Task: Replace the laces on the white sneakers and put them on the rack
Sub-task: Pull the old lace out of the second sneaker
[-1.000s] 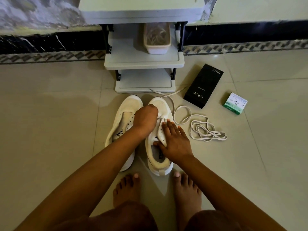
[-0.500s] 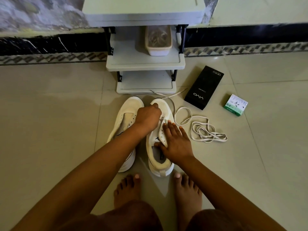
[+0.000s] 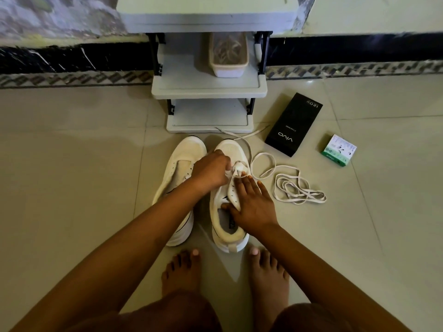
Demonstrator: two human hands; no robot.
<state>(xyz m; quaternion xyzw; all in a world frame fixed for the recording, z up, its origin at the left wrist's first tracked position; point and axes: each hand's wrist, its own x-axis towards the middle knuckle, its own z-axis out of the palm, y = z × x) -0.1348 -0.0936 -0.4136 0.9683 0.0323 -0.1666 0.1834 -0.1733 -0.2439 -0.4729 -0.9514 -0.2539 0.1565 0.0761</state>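
Note:
Two white sneakers stand side by side on the tiled floor in front of a grey shoe rack (image 3: 208,88). The left sneaker (image 3: 182,164) has no lace. My left hand (image 3: 212,170) reaches across to the right sneaker (image 3: 227,226) and pinches a white lace (image 3: 294,188) at the eyelets near its toe. My right hand (image 3: 251,204) lies flat on that sneaker's right flap, fingers straight, thumb at the shoe's opening. The rest of the lace trails off to the right and lies in loose loops on the floor.
A plastic tub (image 3: 227,55) with laces in it sits on the rack's middle shelf. A black phone box (image 3: 293,124) and a small green-and-white box (image 3: 339,150) lie on the floor to the right. My bare feet (image 3: 182,271) are just behind the sneakers.
My left hand has shifted slightly toward the toe and drawn a bit of lace up at the eyelets. My right hand has stayed pressed on the right sneaker.

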